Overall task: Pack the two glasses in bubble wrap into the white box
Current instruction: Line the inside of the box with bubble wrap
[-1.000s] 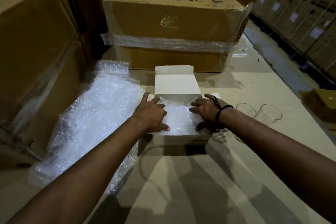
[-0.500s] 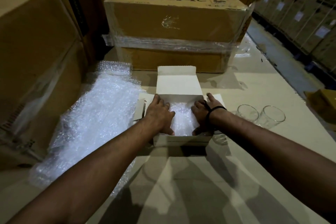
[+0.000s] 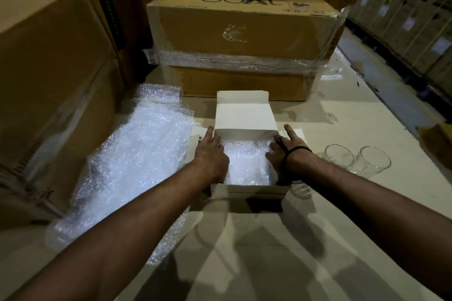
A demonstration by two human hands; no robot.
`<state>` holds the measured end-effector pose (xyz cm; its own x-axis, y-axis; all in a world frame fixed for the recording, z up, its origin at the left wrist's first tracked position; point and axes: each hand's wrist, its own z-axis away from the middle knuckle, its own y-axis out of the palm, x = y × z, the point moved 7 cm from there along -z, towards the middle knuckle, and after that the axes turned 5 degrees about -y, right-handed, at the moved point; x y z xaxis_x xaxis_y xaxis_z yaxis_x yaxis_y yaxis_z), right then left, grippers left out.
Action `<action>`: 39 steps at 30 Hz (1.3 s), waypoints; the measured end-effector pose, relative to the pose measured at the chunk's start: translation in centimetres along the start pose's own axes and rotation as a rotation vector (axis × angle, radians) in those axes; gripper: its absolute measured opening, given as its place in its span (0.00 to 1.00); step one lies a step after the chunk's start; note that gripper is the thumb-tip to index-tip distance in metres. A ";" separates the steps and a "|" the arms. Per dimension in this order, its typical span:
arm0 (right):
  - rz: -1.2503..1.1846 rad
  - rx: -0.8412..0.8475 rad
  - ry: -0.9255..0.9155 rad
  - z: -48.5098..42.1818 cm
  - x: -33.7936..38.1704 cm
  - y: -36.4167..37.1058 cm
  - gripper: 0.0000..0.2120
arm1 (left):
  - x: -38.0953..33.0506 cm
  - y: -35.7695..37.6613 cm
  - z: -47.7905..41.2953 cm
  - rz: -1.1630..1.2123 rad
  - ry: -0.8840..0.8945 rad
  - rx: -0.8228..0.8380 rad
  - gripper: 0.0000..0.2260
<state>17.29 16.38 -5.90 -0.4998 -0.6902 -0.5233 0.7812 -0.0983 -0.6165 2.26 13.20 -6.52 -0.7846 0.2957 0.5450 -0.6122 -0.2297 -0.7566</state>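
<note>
The white box (image 3: 247,192) stands open in the middle of the table, its lid folded back. A piece of bubble wrap (image 3: 245,162) lines its inside. My left hand (image 3: 211,154) presses down on the wrap along the box's left wall with fingers extended. At the right wall my right hand (image 3: 283,151) pushes on the wrap as well, a black band round its wrist. Two clear glasses (image 3: 338,155) (image 3: 374,160) stand bare on the table to the right of the box. A third glass (image 3: 301,189) shows partly under my right forearm.
A large sheet of bubble wrap (image 3: 132,166) lies on the table left of the box. A taped cardboard carton (image 3: 244,39) stands behind it, another big carton (image 3: 49,80) at the left. A small brown box (image 3: 437,139) sits at the right edge. Shelves run along the right.
Both hands have moved apart and deeper into the box, from lying flat over the wrap to pushing it down against the side walls. The wrap now sits lower inside.
</note>
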 end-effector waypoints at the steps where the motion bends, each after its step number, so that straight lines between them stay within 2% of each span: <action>1: 0.029 0.001 0.008 -0.2 0.3 0.0 0.38 | -0.2 0.1 -0.2 -0.010 0.000 0.019 0.31; 3: 0.057 0.001 0.011 -0.5 0.6 0.2 0.33 | -0.2 -0.1 -0.3 -0.002 0.003 0.036 0.30; 5: -0.066 -0.026 0.007 -0.7 0.2 0.2 0.32 | 0.1 -0.5 -0.3 0.073 0.013 -0.009 0.31; 8: -0.214 -0.169 -0.051 -1.0 -0.2 -1.5 0.38 | 1.2 -1.3 0.5 0.218 0.026 -0.111 0.27; 10: -0.298 -0.240 -0.095 -1.4 0.7 -2.6 0.39 | 1.4 -1.5 1.3 0.239 0.043 -0.118 0.25; 13: -0.346 -0.257 -0.126 -2.8 2.5 -2.6 0.43 | 1.0 -1.0 2.1 0.213 0.078 -0.063 0.23; 16: -0.352 -0.203 -0.125 -4.2 3.3 -1.6 0.46 | 1.2 -1.0 2.7 0.237 0.108 -0.068 0.21; 19: -0.413 -0.220 -0.136 -4.2 2.8 -2.4 0.42 | 1.0 -1.4 3.8 0.425 0.174 -0.162 0.20; 23: -0.484 -0.408 -0.198 -3.7 2.7 -5.2 0.30 | -0.8 -0.6 6.0 0.547 0.304 -0.187 0.27; 26: -0.438 -0.326 -0.288 -4.5 5.2 -5.1 0.29 | -0.9 -0.9 6.8 0.551 0.288 -0.147 0.25; 29: -0.412 -0.294 -0.311 -4.9 6.2 -4.9 0.31 | -1.0 -0.9 6.9 0.505 0.278 -0.118 0.29; 32: -0.424 -0.341 -0.283 -3.7 5.4 -5.5 0.30 | -1.3 0.0 6.6 0.486 0.287 -0.121 0.32; 35: -0.350 -0.399 -0.125 -2.1 2.8 -4.9 0.31 | -1.3 0.0 6.5 0.502 0.292 -0.140 0.33; 39: -0.166 -0.213 0.044 -1.3 1.0 -1.2 0.40 | -1.4 0.2 6.6 0.494 0.296 -0.118 0.34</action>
<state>15.37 16.73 -6.52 -0.6337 -0.6452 -0.4267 0.5933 -0.0516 -0.8033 2.55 6.64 -5.09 -0.9027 0.4303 0.0062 -0.1524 -0.3062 -0.9397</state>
